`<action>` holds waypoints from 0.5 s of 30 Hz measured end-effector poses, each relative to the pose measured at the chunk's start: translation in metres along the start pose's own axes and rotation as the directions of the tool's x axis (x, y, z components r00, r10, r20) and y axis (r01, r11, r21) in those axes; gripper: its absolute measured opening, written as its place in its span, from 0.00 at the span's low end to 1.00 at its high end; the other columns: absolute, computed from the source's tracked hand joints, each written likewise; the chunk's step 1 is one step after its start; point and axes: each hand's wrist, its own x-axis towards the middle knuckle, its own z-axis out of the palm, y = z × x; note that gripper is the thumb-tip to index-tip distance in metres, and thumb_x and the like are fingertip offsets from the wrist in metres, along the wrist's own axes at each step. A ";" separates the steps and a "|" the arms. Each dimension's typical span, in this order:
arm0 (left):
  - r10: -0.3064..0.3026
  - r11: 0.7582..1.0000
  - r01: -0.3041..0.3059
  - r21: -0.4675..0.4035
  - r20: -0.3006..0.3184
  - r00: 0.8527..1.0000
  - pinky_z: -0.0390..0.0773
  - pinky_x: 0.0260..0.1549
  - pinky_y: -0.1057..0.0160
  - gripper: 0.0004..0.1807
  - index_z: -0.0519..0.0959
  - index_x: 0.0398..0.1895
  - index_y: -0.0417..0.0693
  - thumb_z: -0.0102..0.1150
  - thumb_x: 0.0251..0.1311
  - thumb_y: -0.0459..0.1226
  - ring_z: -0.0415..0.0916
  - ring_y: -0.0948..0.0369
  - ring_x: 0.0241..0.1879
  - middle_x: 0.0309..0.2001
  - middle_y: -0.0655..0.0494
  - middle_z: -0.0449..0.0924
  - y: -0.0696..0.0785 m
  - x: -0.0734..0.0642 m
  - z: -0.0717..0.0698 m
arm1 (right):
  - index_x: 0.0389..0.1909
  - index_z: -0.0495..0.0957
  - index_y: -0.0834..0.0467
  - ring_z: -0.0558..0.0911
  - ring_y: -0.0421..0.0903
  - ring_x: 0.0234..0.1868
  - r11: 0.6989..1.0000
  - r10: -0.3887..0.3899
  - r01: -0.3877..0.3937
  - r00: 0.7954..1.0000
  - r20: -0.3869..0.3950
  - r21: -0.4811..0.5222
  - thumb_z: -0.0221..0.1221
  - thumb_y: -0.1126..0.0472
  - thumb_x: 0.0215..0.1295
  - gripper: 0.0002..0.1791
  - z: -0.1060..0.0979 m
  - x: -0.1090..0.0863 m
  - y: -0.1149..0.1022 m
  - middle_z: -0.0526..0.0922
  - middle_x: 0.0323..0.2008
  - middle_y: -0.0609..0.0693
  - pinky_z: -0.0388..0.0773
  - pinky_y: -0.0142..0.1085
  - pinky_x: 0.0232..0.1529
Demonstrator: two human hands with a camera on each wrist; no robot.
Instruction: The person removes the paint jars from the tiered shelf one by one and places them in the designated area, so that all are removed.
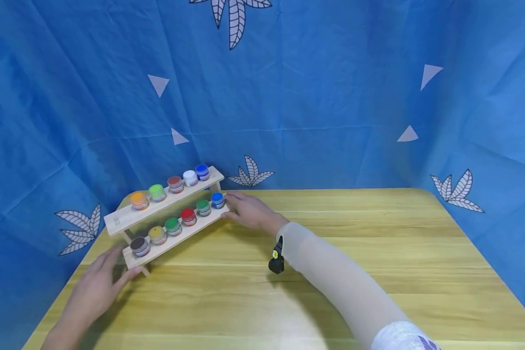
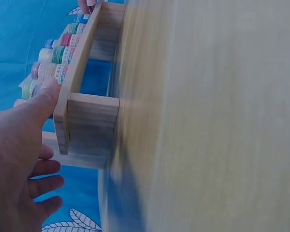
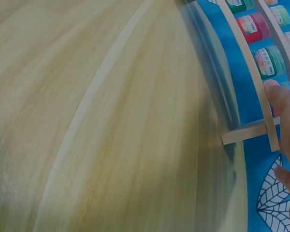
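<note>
A two-tier wooden rack (image 1: 169,201) stands at an angle on the left part of the table, bearing several small paint jars. Its lower row runs from a dark jar (image 1: 140,247) to a blue jar (image 1: 218,200); an orange jar (image 1: 139,200) is at the left of the upper row. My left hand (image 1: 92,289) is at the rack's left end, thumb tip at the lower shelf and the other fingers loosely spread. At the right end, my right hand (image 1: 251,210) grips the lower shelf, its thumb (image 3: 276,94) on the front and its fingers beside the blue jar.
The wooden table (image 1: 332,272) extends to the right of the rack. A blue cloth (image 1: 323,97) with white leaf prints hangs behind and at both sides. A black wrist device (image 1: 276,257) hangs from the right sleeve.
</note>
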 end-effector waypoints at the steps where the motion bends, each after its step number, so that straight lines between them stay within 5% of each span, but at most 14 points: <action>1: -0.006 1.000 0.006 0.000 0.016 1.000 0.62 0.53 0.26 0.48 0.58 0.69 0.26 0.52 0.66 0.60 0.59 0.26 0.58 0.62 0.21 0.59 -0.001 0.001 0.000 | 0.74 0.60 0.56 0.63 0.49 0.71 1.000 0.001 -0.001 1.000 0.006 -0.012 0.47 0.35 0.71 0.39 0.001 0.001 0.000 0.59 0.74 0.52 0.59 0.40 0.71; 7: 0.004 1.000 -0.005 0.011 0.015 1.000 0.66 0.52 0.29 0.47 0.63 0.66 0.24 0.53 0.66 0.60 0.62 0.26 0.57 0.61 0.21 0.62 0.000 0.002 0.004 | 0.72 0.62 0.55 0.64 0.47 0.71 0.995 -0.046 0.048 0.999 0.024 -0.085 0.47 0.39 0.74 0.34 0.001 -0.001 0.001 0.63 0.72 0.51 0.59 0.37 0.71; 15: 0.095 0.994 -0.093 0.048 -0.040 0.995 0.67 0.53 0.31 0.42 0.67 0.64 0.26 0.56 0.66 0.57 0.64 0.30 0.57 0.59 0.24 0.66 -0.002 0.006 0.006 | 0.71 0.65 0.56 0.66 0.47 0.70 0.990 -0.081 0.081 0.997 0.008 -0.116 0.49 0.42 0.75 0.31 0.003 -0.003 0.002 0.65 0.71 0.51 0.62 0.38 0.70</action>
